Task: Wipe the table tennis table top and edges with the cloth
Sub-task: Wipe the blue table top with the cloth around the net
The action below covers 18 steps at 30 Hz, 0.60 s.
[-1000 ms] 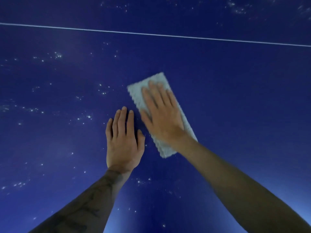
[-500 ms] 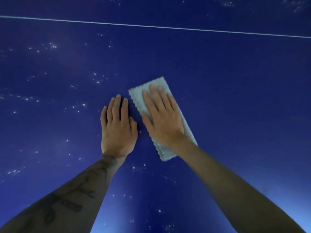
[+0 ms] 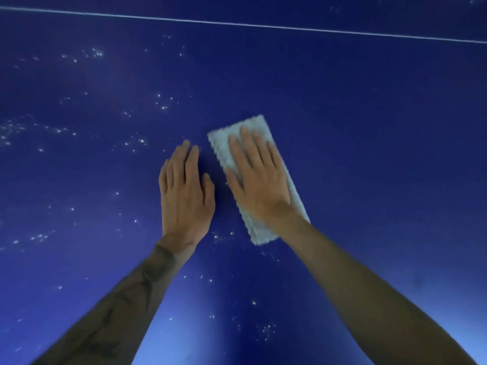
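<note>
1. Tabletop of deep blue, flat table tennis board (image 3: 369, 127) fills the whole head view, paler blue toward the near edge of the picture.
2. A thin white painted line (image 3: 263, 25) crosses the far part of the board from left to right, sloping slightly down toward the right.
3. A pale grey-white rectangular cloth with scalloped edges (image 3: 259, 230) lies flat on the board just right of centre. Its long side runs from the upper left to the lower right.
4. The right hand (image 3: 259, 185) lies palm down on the cloth, fingers straight and slightly spread, pressing it against the board. The fingertips (image 3: 243, 131) stop short of the cloth's far end, and the cloth's near end shows beside the wrist.
5. The left hand (image 3: 184, 198) rests palm down on the bare blue surface just beside the cloth, not touching it. Its fingers are straight and close together and hold nothing.
6. Small white specks (image 3: 163, 104) are scattered over the board, mostly left of the hands and in the near part between the arms.
7. The bare left forearm (image 3: 126, 293) carries dark tattoo marks, and the bare right forearm (image 3: 355, 285) reaches in from the lower right.
</note>
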### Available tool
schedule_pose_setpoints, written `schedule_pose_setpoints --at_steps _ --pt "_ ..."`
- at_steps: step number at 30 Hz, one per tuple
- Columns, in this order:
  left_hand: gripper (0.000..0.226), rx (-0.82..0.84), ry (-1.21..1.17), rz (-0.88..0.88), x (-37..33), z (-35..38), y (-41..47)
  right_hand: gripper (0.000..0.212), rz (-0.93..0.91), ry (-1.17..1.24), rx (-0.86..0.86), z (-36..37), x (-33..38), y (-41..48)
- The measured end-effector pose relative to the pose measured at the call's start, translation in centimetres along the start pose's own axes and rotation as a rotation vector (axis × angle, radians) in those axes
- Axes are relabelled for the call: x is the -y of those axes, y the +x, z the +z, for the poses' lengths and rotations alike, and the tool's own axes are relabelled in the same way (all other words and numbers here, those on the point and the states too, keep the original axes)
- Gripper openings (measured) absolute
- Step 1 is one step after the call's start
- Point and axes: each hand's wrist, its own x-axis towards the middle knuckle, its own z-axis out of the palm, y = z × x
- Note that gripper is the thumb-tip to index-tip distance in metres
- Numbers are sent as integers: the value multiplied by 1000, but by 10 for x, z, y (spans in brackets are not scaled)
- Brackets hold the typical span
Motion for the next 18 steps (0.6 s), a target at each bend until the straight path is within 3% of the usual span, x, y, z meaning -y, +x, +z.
schedule_pose_setpoints --at_steps 3,6,10,12,15,18 --pt "53 36 32 13 14 -10 -46 68 -51 -22 43 -2 -20 -41" --pt "54 90 110 49 29 -10 -81 68 159 -2 59 -13 -46 -27" --pt "57 114 181 93 38 -4 -91 71 321 43 -17 -16 -17 21" --pt "57 106 182 91 40 -1 -91 69 276 67 -38 -7 11 23" --pt "57 101 191 104 42 -3 -93 67 24 31 -9 7 43 -21" --pt "59 120 204 96 40 -4 -93 68 -74 -16 34 11 19 -71"
